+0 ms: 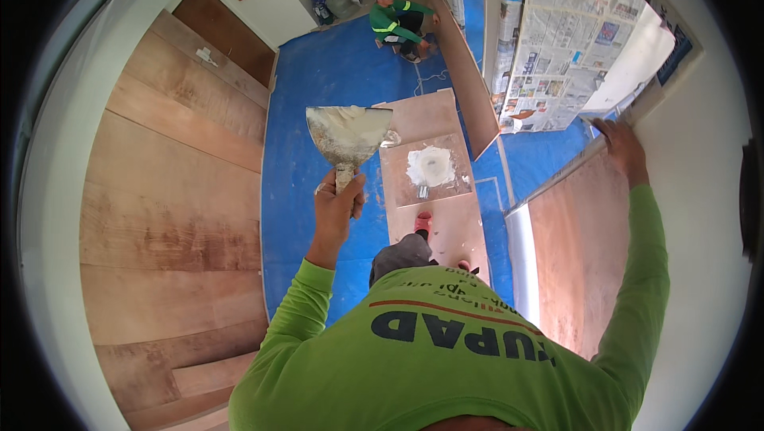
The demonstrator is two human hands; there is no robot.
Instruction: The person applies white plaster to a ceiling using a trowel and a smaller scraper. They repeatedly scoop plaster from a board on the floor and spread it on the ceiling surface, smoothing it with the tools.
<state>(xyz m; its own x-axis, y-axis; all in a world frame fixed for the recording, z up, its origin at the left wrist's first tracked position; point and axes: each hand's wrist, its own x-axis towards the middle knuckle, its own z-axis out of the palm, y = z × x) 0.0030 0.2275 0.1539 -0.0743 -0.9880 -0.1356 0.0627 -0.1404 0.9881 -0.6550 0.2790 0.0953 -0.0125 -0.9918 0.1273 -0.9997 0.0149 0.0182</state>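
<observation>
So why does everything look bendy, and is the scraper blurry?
In the head view, the fisheye lens bows the wooden boards and leaves black corners; in the head view, the scraper looks fairly sharp, while the pale strip at right looks washed out.

We are noting that the bare left hand (pixel 338 206) is covering the lower handle of the broad, putty-smeared metal scraper (pixel 350 130). We are failing to identify the thin greyish item (pixel 591 121) by the fingertips of the bare right hand (pixel 623 148), as it is showing too small. The lime-green long-sleeved shirt (pixel 446 383) is running off the lower edge and partly hiding the pinkish-red right shoe (pixel 464 265). The right rim is cutting off a dark, upright object (pixel 748 200) beside the pale wall (pixel 708 272).
</observation>
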